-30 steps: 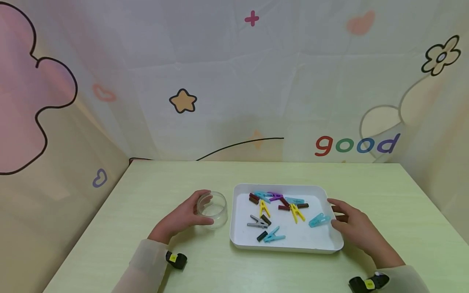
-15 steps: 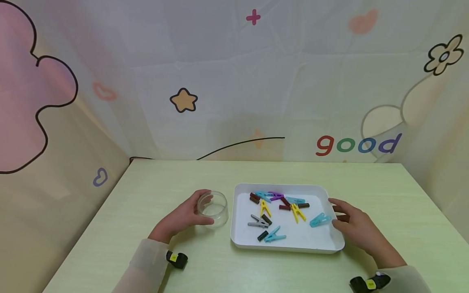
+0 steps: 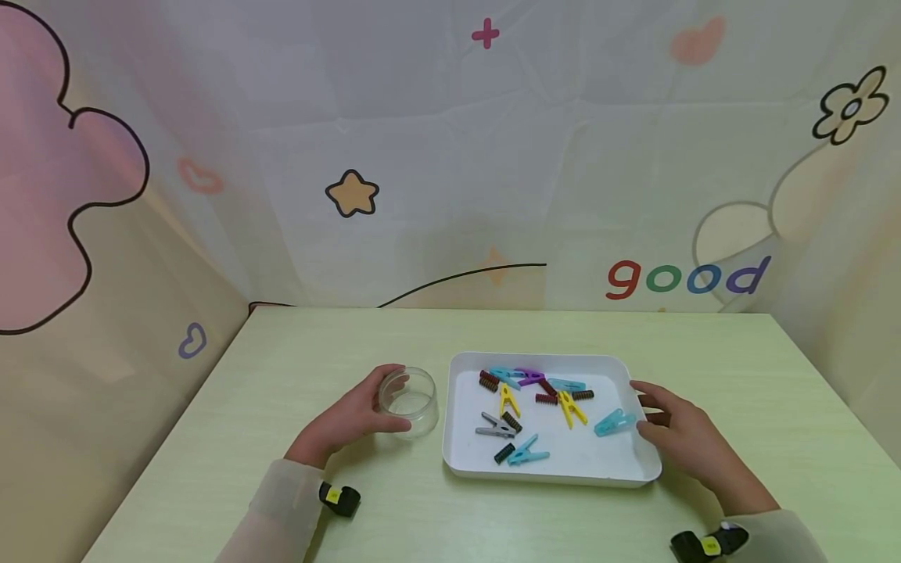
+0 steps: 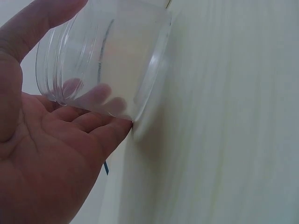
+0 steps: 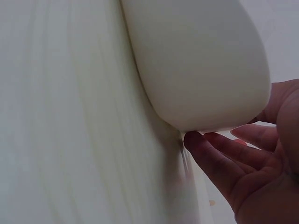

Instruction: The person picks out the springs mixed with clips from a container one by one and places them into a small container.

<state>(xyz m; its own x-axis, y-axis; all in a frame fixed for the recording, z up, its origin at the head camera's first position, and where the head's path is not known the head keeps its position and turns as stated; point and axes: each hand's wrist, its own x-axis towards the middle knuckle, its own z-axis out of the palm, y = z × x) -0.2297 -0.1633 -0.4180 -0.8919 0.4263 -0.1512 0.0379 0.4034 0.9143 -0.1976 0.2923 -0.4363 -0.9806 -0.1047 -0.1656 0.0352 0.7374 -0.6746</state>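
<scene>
In the head view my left hand (image 3: 352,414) holds a clear plastic jar (image 3: 421,426) standing on the table, thumb on its near side and fingers behind. The left wrist view shows the jar (image 4: 126,60) with fingertips (image 4: 119,130) low against its wall. To its right is a shallow white tray (image 3: 549,471). My right hand (image 3: 679,434) rests its fingertips and thumb on the outside of the tray's right end. Plastic clips lie in the tray: a blue clip (image 3: 615,422), a yellow clip (image 3: 572,409), a grey clip (image 3: 497,426) and a purple clip (image 3: 531,377), among others.
Several small dark spring-like coils (image 3: 504,453) lie among the clips, some brown-red (image 3: 547,399). The pale table (image 3: 338,336) meets a printed cloth backdrop (image 3: 450,195) at its back edge. Both wrists wear a black camera mount (image 3: 340,499).
</scene>
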